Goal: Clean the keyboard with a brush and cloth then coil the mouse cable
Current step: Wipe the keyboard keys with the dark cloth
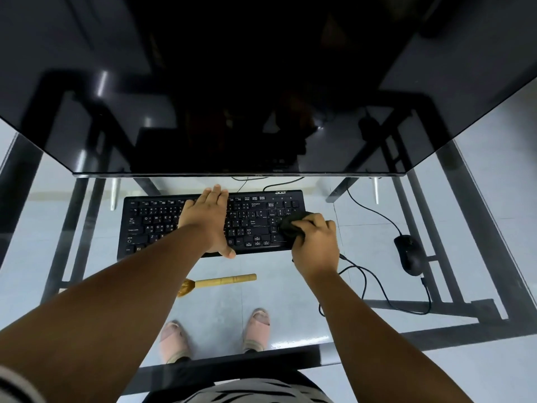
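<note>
Soft, bunched black cloth (292, 226) clenched in right hand (315, 242); flat-fingered left hand (207, 221) steadying light, rigid black plastic keyboard (162, 225).

I see the monitor (232, 97) overhanging the far half of the glass desk (290, 301), closing everything toward 12 o'clock except a low gap under its lower edge. The keyboard (162, 225) fills the centre, with my left hand (207, 221) flat across its middle and my right hand (315, 242) on its 3 o'clock end. At 6 o'clock the brush (220, 282) lies crosswise; bare glass surrounds it. Toward 4 o'clock the mouse cable (386, 298) loops loosely, and the mouse (408, 254) sits at 3 o'clock.
</note>
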Demonstrator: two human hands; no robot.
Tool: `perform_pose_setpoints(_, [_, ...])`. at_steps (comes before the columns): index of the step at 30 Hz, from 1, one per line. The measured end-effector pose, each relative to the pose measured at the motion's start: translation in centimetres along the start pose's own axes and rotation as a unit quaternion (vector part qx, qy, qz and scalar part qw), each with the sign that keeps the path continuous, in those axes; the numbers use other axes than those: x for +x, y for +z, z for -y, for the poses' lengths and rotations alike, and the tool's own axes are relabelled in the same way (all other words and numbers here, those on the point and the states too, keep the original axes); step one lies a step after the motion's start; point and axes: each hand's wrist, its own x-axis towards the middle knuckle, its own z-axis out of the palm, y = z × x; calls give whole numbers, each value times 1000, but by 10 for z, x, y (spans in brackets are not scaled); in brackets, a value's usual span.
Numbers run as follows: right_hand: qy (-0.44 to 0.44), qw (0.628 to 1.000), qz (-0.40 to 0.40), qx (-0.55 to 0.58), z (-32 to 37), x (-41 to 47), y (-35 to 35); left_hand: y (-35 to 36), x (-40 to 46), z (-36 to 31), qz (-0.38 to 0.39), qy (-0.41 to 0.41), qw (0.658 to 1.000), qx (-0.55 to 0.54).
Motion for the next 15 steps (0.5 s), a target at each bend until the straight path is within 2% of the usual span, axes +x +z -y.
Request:
perform_pose_setpoints(2, [-3, 1000, 6, 3, 14, -3, 3, 1, 0, -1, -4, 0, 1000, -5])
perform_pose_setpoints(6, [-79, 995, 55, -12, 29, -8, 8, 4, -2, 1, -21, -2, 1000, -9])
perform_pose_setpoints(10, [12, 1000, 23, -1, 31, -8, 8, 7, -6, 6, -35, -20, 999, -9])
perform_pose_setpoints(15, [-108, 991, 80, 4, 62, -12, 15, 7, -6, 10, -51, -19, 998, -10])
